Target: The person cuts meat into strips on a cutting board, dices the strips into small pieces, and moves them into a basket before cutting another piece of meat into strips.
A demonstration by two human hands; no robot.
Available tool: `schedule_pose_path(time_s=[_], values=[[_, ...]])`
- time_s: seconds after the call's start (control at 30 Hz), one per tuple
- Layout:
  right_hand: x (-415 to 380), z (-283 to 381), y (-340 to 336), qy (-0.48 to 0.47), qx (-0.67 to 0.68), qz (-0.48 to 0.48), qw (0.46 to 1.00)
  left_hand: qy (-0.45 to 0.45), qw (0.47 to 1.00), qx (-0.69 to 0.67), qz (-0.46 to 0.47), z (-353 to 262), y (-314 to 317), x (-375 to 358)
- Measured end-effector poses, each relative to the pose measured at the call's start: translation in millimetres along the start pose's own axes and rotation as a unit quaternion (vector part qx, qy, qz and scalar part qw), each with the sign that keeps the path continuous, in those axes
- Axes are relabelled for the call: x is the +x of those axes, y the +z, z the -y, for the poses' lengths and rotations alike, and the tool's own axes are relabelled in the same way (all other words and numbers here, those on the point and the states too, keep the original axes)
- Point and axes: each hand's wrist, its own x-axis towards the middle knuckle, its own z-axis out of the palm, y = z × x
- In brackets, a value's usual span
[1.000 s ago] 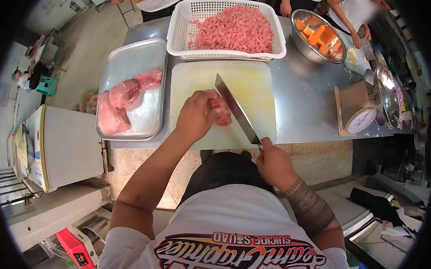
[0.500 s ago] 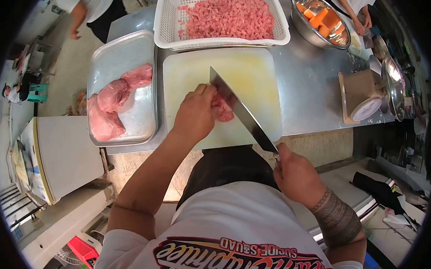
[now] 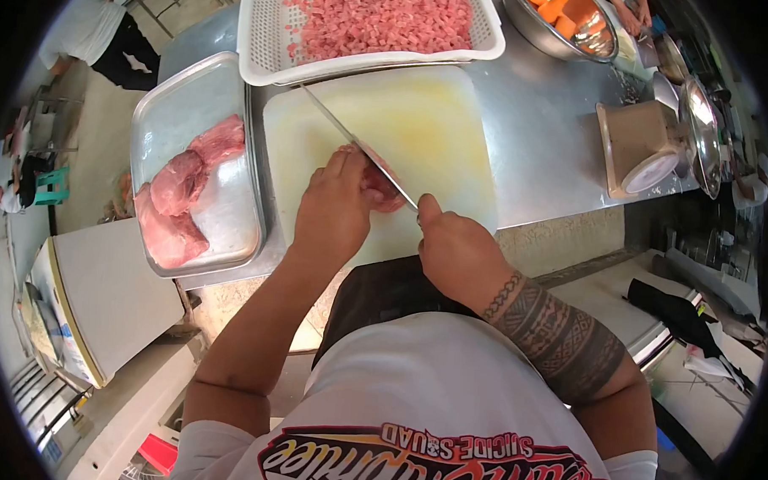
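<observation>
A piece of raw meat lies on the white cutting board, which has yellowish staining. My left hand is closed over its left side, the fingers curled against it. In my right hand is the handle of a long kitchen knife. The blade slants across the meat close to my left fingertips, its tip toward the far left of the board. Left of the board, a metal tray bears large raw meat pieces.
Beyond the board stands a white perforated basket of diced meat. A steel bowl with orange vegetable chunks and a dial scale are to the right. One person is at far left; another person's hands show at upper right.
My right hand has moved left and away from my body, bringing the knife over the meat toward my left fingers. The view has shifted slightly; the person at left has moved farther left.
</observation>
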Motion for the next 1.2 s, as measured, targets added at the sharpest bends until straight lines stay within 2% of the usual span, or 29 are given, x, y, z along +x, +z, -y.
schedule_pose_path(time_s=[0.17, 0.5, 0.67, 0.8, 0.93, 1.2], values=[[-41.8, -2.2, -21.1, 0.019, -0.005, 0.059, 0.998, -0.001, 1.0, 0.001, 0.027, -0.8, -3.4, 0.2], [42.2, -16.3, 48.7, 0.001, 0.009, -0.037, 0.999, 0.0, 1.0, -0.003, -0.005, -0.9, -0.7, -3.8], [26.9, -21.7, 28.3, 0.005, 0.029, -0.051, 0.998, 0.002, 0.999, -0.029, -0.023, 4.6, -0.8, -7.6], [-36.3, -5.4, -23.8, 0.013, 0.014, -0.012, 1.0, -0.001, 0.998, -0.057, -0.014, 2.6, -6.4, -4.4], [-78.0, 6.0, -55.0, 0.033, 0.026, 0.037, 0.998, -0.002, 1.0, -0.028, -0.01, 6.1, -3.0, -3.5], [-60.0, 10.3, -45.2, 0.013, 0.01, 0.044, 0.999, 0.028, 0.999, -0.023, -0.019, 12.0, 0.5, -1.9]])
